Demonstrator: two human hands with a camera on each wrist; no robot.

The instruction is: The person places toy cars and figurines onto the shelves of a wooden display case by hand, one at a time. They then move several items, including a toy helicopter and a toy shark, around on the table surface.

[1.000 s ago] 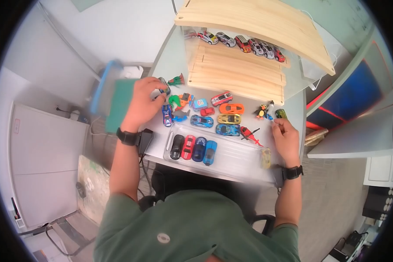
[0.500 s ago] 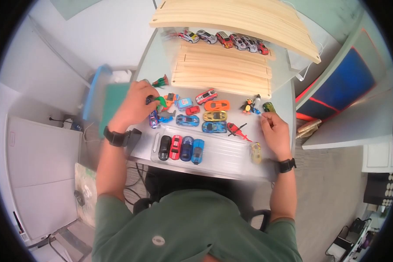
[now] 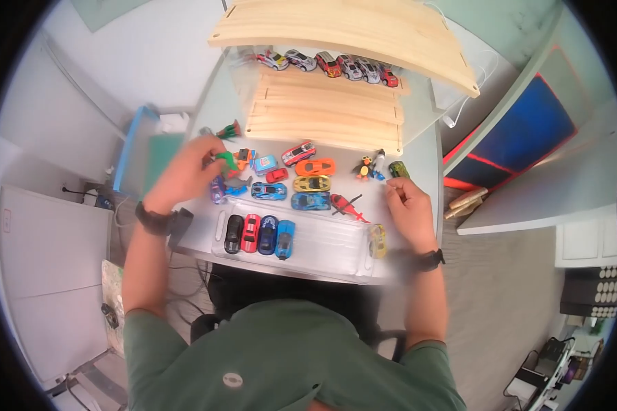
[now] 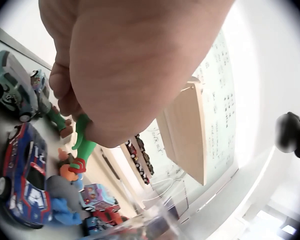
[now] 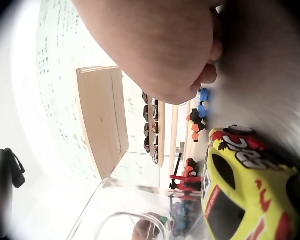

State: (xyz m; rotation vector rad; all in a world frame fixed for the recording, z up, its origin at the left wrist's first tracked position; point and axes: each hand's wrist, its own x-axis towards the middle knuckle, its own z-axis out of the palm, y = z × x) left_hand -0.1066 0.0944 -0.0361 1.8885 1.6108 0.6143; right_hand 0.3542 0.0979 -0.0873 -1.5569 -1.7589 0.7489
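Observation:
My left hand [image 3: 188, 171] pinches a green toy figure [image 4: 82, 137] between thumb and fingertips at the left of the table. Just below that hand are a blue racing car [image 4: 27, 177], a grey toy figure [image 4: 62, 190] and a small blue figure [image 4: 65, 212]. A grey-green car [image 4: 12, 85] stands close by. On the right, my right hand [image 3: 411, 209] rests with loosely curled fingers and holds nothing. Near its fingertips are a green car [image 3: 397, 169] and a black-and-orange bird figure [image 3: 365, 168]. A yellow car [image 5: 235, 190] sits below that hand.
A clear tray [image 3: 329, 257] at the table's front edge holds black, red and blue cars in a row. Behind it lie several cars and a red helicopter [image 3: 349, 207]. A wooden-shelved display stand [image 3: 343, 24] with more cars rises at the back.
My left hand has moved from the grey-green car at the back left towards me and taken hold of the green figure. My right hand stays about where it was. The head view has shifted.

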